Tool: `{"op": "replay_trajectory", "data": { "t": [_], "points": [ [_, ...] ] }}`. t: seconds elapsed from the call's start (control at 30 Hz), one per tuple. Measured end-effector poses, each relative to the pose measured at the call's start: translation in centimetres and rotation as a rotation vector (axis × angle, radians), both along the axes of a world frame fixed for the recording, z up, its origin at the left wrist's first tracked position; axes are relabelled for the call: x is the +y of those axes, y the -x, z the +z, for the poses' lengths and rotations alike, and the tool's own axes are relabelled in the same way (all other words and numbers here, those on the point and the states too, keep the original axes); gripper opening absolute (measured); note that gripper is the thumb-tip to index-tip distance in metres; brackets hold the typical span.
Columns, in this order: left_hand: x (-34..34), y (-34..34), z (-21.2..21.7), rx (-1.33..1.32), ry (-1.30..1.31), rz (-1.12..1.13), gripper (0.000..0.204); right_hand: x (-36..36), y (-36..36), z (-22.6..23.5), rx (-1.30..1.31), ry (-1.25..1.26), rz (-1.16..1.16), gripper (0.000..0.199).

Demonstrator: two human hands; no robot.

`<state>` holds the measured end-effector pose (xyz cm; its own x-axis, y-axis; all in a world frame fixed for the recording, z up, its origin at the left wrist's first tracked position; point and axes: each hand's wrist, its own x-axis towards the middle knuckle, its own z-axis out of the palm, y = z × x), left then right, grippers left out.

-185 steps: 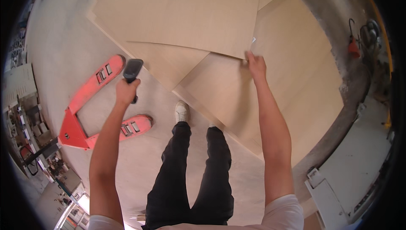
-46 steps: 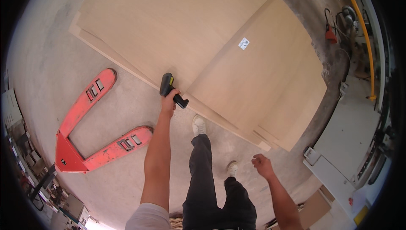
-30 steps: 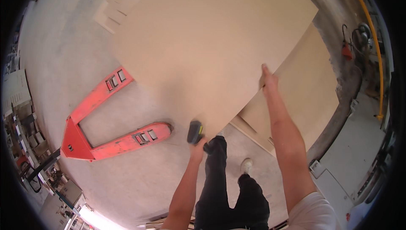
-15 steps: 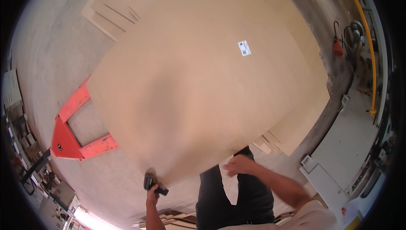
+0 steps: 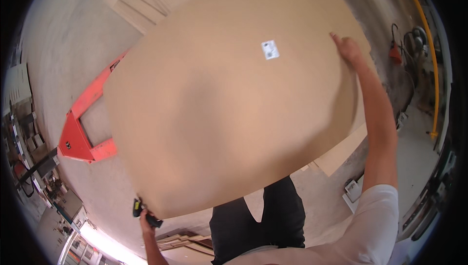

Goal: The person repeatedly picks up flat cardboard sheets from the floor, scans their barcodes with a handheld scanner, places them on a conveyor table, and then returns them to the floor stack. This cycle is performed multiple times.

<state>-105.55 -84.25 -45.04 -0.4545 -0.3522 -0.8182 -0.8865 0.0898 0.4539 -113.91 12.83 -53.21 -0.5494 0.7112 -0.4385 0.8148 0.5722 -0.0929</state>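
A large brown fibreboard sheet (image 5: 234, 104) with a small white label (image 5: 270, 49) fills the middle of the view. My left hand (image 5: 145, 216) is closed round a black pistol-shaped handheld device (image 5: 153, 221) with a yellow patch. It is at the sheet's near left corner; whether the fingers also touch the board is unclear. My right arm reaches forward over the sheet's right side. My right hand (image 5: 348, 49) rests on the board near the right edge, with a finger stretched out and the others partly hidden.
Beyond the sheet's far left edge lie more boards (image 5: 139, 9). A red metal frame (image 5: 75, 138) juts out at left. Other pale boards (image 5: 336, 160) show below the near right edge. Along the right run a yellow pipe (image 5: 429, 55) and a grey machine surface (image 5: 414, 153).
My right hand has gone from near my legs to the far right part of the sheet. My left hand, with the black device, has shifted left and slightly nearer. The label appears farther left.
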Motion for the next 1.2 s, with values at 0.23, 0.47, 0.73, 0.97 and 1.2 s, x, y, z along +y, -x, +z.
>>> {"op": "replay_trajectory", "data": {
  "t": [0.23, 0.47, 0.73, 0.97, 1.2],
  "points": [
    [-1.4, -0.4, 9.9, 0.036, 0.011, -0.086, 0.040, -3.6, -19.4, 5.9, -0.075, 0.030, -0.122, 0.083],
    [-1.1, -2.6, 16.3, -0.042, -0.030, -0.218, 0.026, -7.4, -48.2, 11.9, -0.220, 0.138, -0.446, 0.078],
    [11.1, -1.7, 17.8, -0.053, 0.023, -0.639, 0.043, -16.3, -75.0, 17.4, -0.056, 0.119, -0.847, 0.073],
    [25.7, -4.1, 20.1, 0.444, -0.340, -0.678, 0.032, -14.9, -91.6, 23.3, 0.360, 0.058, -1.109, 0.065],
    [47.8, -13.8, 23.4, 0.788, -0.622, -0.322, 0.020, -6.1, -107.5, 29.0, 0.450, -0.270, -1.162, 0.062]
  ]
}}
